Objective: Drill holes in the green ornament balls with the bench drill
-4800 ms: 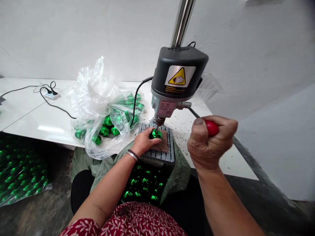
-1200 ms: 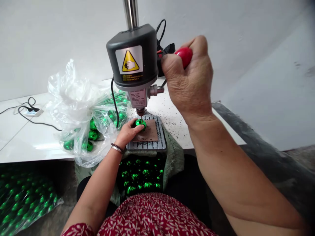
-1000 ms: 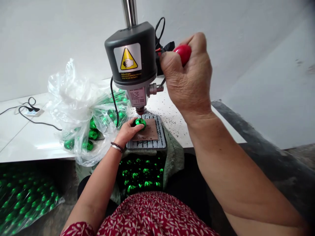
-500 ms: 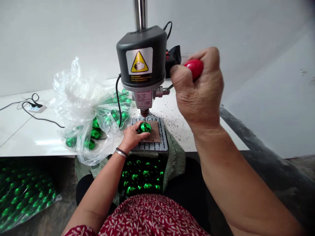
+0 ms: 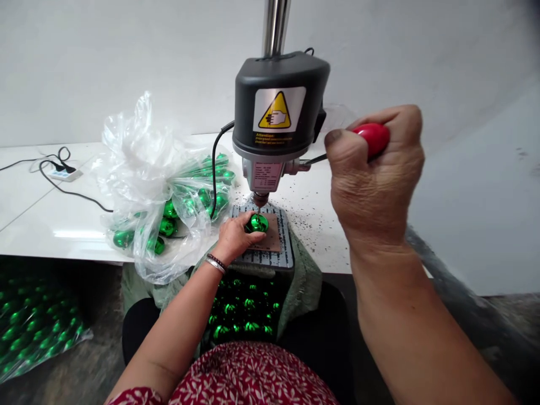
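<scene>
My left hand (image 5: 237, 235) grips a shiny green ball ornament (image 5: 258, 224) between thumb and fingers. The ball rests on a brown board (image 5: 273, 239) laid over the grey base plate (image 5: 287, 253) of a drill press (image 5: 280, 107). Right above the ball is the drill bit (image 5: 259, 209), its tip at or in the top; I cannot tell how deep. My right hand (image 5: 375, 180) is wrapped around the red knob (image 5: 372, 138) of the press's feed lever, to the right of the black motor head.
A clear plastic bag (image 5: 135, 169) with several green balls lies on the white table (image 5: 63, 225) at left. Behind it sits a power strip (image 5: 64, 174). Dark shavings dot the table. A green sack (image 5: 306, 275) of balls hangs below; another bag (image 5: 37, 326) is on the floor.
The view has shifted, so the press and both hands appear farther right. My right hand with the lever knob sits slightly lower. The left hand still holds the ball under the bit.
</scene>
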`<state>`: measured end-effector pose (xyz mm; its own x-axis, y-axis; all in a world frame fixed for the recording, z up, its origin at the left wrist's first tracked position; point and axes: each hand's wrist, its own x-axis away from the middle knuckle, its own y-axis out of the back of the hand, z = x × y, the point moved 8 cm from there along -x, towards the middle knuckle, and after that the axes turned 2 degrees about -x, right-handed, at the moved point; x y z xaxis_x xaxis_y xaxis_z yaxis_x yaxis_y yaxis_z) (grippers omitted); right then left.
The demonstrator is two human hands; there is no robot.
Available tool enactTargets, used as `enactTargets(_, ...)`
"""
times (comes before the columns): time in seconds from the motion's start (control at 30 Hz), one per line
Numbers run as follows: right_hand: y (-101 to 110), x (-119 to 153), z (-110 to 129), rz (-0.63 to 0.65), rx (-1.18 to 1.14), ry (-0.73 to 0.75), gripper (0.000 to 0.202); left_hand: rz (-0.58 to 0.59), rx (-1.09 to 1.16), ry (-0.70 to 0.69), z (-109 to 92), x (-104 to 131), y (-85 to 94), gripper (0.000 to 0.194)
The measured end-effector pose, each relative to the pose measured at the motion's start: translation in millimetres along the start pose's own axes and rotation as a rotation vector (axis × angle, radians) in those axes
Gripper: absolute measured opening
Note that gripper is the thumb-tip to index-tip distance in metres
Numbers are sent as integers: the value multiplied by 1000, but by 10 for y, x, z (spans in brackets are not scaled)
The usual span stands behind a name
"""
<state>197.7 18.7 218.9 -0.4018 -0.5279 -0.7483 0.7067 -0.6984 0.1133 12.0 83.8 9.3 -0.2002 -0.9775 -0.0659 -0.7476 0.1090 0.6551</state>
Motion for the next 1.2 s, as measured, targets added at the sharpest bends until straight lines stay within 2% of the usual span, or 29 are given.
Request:
enactTargets(0.17, 26, 55, 27, -14, 75, 76, 15, -11, 7, -17, 4, 9, -5, 58)
enactTargets(0.4, 97, 221, 28, -22, 93, 65, 16, 5, -34, -28, 10, 6, -18, 62)
enactTargets(0.63, 105, 301, 2, -19, 139, 131, 15, 12, -19, -37, 10, 15, -15, 59)
enactTargets(0.87, 126, 414, -51, -49, 130, 130, 21, 30, 31, -48, 44, 12, -55, 63)
enactTargets(1.07, 130, 525, -40, -80, 103, 168, 24, 28, 37, -84, 45, 12, -71, 53)
enactTargets(1.2, 122, 564, -67, -103, 93, 179, 22, 14, 19, -70, 57, 12, -71, 55)
